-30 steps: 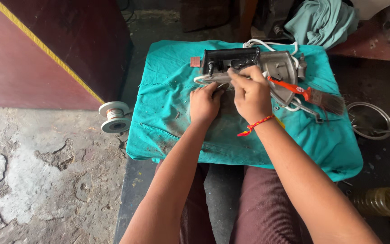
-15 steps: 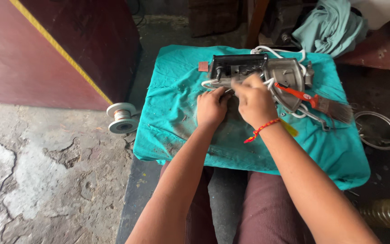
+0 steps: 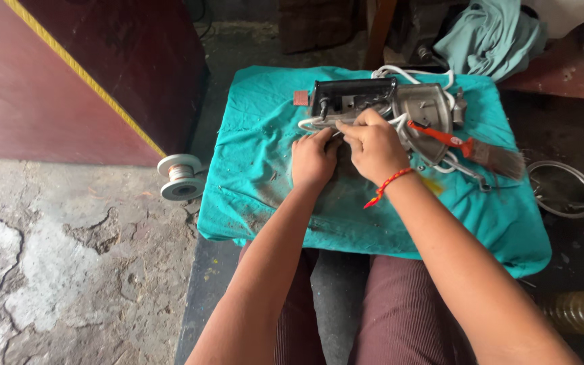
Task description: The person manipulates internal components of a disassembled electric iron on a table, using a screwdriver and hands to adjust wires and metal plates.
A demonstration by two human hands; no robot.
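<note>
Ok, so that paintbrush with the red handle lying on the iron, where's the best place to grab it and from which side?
Probably by the red handle of the paintbrush, coming from above. The handle lies across the iron's metal soleplate, slim and exposed, pointing toward the right hand, while the bristles rest out to the right on the teal cloth. A pinch across the handle's narrow sides looks easiest.
</note>
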